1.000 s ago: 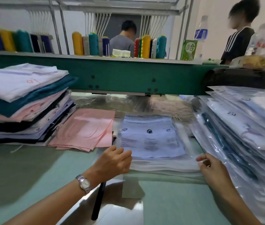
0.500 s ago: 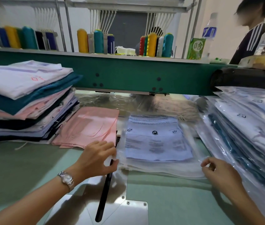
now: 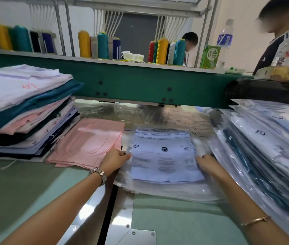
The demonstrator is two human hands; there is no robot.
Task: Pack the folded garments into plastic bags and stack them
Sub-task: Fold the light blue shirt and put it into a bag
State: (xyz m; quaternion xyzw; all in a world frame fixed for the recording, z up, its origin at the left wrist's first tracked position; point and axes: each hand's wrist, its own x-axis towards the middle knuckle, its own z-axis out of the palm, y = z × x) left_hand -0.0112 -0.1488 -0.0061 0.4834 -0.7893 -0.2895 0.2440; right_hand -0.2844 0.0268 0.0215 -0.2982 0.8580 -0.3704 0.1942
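Our left hand (image 3: 115,160) and right hand (image 3: 208,164) flank the plastic bag (image 3: 165,161), fingers partly hidden, grip we cannot tell, bag lengthwise away.

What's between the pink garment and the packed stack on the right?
A pile of clear plastic bags, the top one holding a pale blue folded garment, fills that stretch in the head view.
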